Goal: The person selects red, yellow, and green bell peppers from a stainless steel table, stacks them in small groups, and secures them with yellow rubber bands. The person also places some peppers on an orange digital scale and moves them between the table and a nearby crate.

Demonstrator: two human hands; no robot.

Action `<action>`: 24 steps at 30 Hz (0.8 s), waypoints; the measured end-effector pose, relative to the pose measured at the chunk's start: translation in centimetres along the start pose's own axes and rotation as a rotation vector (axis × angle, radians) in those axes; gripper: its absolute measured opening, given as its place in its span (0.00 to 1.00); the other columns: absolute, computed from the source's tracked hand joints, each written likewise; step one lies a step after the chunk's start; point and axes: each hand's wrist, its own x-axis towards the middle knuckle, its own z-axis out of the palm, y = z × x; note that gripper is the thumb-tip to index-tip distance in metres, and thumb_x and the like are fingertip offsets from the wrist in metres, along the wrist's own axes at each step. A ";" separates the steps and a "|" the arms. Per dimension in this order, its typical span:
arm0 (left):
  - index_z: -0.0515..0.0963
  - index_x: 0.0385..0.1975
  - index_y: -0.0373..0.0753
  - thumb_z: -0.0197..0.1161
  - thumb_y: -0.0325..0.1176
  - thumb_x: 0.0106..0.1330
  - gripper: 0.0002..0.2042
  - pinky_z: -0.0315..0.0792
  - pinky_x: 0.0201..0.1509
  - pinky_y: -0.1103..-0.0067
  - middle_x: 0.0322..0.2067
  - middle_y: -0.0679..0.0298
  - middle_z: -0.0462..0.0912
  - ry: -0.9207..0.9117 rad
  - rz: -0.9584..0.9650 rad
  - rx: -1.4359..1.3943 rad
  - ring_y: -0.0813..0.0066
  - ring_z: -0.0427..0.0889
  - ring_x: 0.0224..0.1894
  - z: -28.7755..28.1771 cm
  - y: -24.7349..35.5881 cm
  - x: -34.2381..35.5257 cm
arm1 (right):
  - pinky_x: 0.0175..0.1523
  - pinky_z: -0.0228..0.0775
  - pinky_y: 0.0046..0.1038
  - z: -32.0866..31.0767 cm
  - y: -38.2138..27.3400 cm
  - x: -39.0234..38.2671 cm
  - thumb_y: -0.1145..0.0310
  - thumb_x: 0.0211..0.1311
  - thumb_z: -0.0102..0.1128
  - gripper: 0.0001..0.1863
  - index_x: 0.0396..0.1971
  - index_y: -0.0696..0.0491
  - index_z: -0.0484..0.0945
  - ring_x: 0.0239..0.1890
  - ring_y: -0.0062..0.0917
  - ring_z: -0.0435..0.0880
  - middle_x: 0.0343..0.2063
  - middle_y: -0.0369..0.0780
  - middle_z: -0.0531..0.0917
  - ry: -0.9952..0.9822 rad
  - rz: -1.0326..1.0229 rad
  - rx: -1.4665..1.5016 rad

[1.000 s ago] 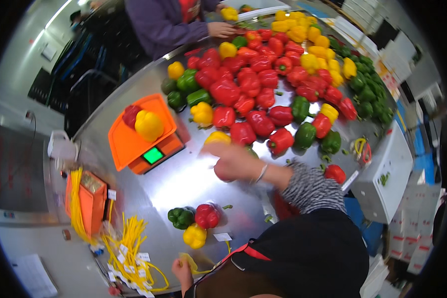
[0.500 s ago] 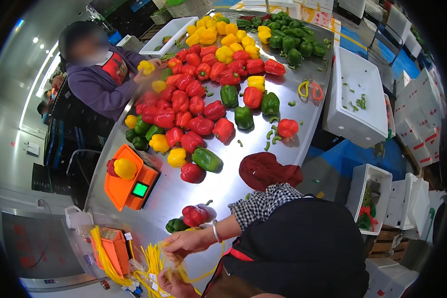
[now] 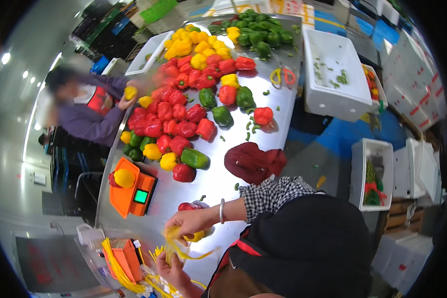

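Note:
My right hand [image 3: 186, 223], with a bangle at its wrist, pinches one part of a thin, see-through yellow net strip [image 3: 172, 242]. Just below it, my left hand [image 3: 171, 269] grips the lower part. Between the hands the strip is spread, and a loose tail runs off to the right. Partly hidden behind my right hand lie a red bell pepper [image 3: 186, 206] and a yellow bell pepper [image 3: 197, 236]. Next to my left hand is a bundle of yellow net strips [image 3: 157, 252] on the metal table [image 3: 213, 191].
Red bell peppers [image 3: 176, 111], yellow and green ones cover the far table. An orange scale [image 3: 123, 195] holds peppers at left. A dark red cloth [image 3: 253, 163] lies near my right arm, scissors [image 3: 282, 77] farther off. Opposite, a person holds a yellow pepper [image 3: 130, 93]. White bins [image 3: 335, 99] stand right.
The view has shifted. My hands have lifted the yellow net strip and spread it wider between them. My right hand now covers the green pepper near it.

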 end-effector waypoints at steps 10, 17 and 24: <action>0.68 0.42 0.34 0.54 0.36 0.64 0.13 0.73 0.55 0.65 0.41 0.54 0.75 -0.334 -0.100 -0.694 0.58 0.77 0.48 16.8 -0.5 4.8 | 0.44 0.72 0.21 -15.2 -2.6 -14.9 0.66 0.58 0.68 0.24 0.54 0.50 0.74 0.37 0.17 0.79 0.37 0.35 0.82 0.365 -0.100 -0.461; 0.70 0.32 0.36 0.46 0.43 0.69 0.15 0.73 0.34 0.77 0.28 0.67 0.71 -0.102 -0.296 -0.270 0.72 0.74 0.27 30.9 -1.9 8.3 | 0.67 0.60 0.37 -51.1 -19.3 -40.4 0.69 0.41 0.75 0.40 0.58 0.57 0.66 0.62 0.40 0.68 0.58 0.47 0.70 1.736 -0.017 -1.376; 0.77 0.26 0.30 0.62 0.23 0.62 0.04 0.68 0.47 0.79 0.36 0.60 0.77 -0.748 -0.165 0.216 0.73 0.75 0.41 49.9 8.5 12.3 | 0.64 0.65 0.39 -67.6 -24.9 -55.6 0.60 0.37 0.77 0.52 0.67 0.43 0.59 0.62 0.45 0.67 0.62 0.45 0.68 1.517 0.543 -1.626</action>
